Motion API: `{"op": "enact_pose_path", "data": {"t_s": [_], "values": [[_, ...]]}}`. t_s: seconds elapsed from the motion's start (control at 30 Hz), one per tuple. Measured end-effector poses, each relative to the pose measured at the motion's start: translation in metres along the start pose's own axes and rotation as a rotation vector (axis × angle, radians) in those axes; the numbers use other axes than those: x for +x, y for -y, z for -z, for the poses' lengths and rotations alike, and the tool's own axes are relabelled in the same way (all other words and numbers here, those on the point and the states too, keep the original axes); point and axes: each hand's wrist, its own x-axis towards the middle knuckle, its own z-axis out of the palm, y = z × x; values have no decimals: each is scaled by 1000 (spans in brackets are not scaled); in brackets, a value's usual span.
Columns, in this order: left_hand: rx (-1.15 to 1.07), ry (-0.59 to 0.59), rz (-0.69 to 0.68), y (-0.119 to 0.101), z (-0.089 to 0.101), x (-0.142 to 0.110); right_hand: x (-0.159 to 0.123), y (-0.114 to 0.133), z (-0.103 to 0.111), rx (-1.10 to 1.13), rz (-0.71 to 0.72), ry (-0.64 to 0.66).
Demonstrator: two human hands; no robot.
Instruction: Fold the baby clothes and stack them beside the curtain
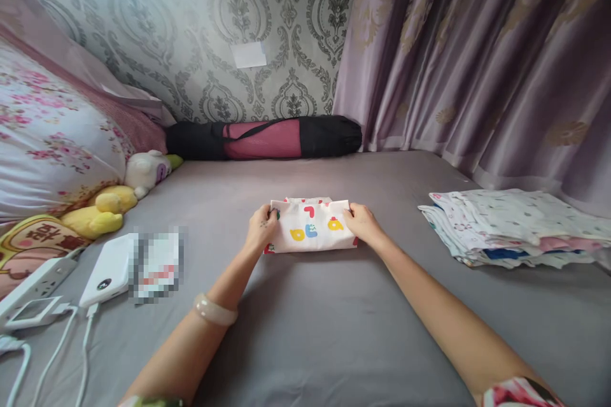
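Observation:
Between my hands is a white cloth (317, 228) printed with red, yellow and blue letters, folded into a small rectangle. My left hand (263, 228) pinches its left upper edge, and a pale bangle (214, 311) circles that wrist. At the right upper corner, my right hand (363, 225) grips the same cloth, thumb and fingers closed. A second layer shows behind the top edge. Whether the cloth's lower side touches the grey bed sheet (310, 330) I cannot tell.
A stack of folded cloths (515, 228) lies at the right. On the left are a white power bank (109, 270), a blurred packet (158, 264), a power strip (41, 286) with cables, and plush toys (98, 209). A long black-and-pink bag (262, 138) lies along the wall; curtains (468, 57) hang right.

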Motion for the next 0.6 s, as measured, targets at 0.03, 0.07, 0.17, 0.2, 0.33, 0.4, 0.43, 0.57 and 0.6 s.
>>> {"op": "enact_pose_path", "data": {"t_s": [0.03,0.07,0.17,0.2,0.33,0.4,0.43,0.57,0.6], "values": [[46,0,1,0,-5,6,5,3,-2,-49,-28,2],[82,3,3,0,-9,10,8,6,-4,-84,-50,8],[161,6,30,-1,-19,18,17,12,-8,-151,-106,20],[183,6,41,-2,-22,19,18,13,-10,-170,-119,17],[268,-1,53,-6,-27,20,22,16,-18,-227,-126,-33],[313,3,49,-7,-28,20,23,17,-22,-252,-119,-62],[336,5,44,-7,-29,20,23,18,-24,-266,-114,-70],[420,17,10,-3,-34,24,24,18,-29,-308,-107,-77],[438,18,3,-1,-35,26,25,17,-30,-313,-108,-77]]}}
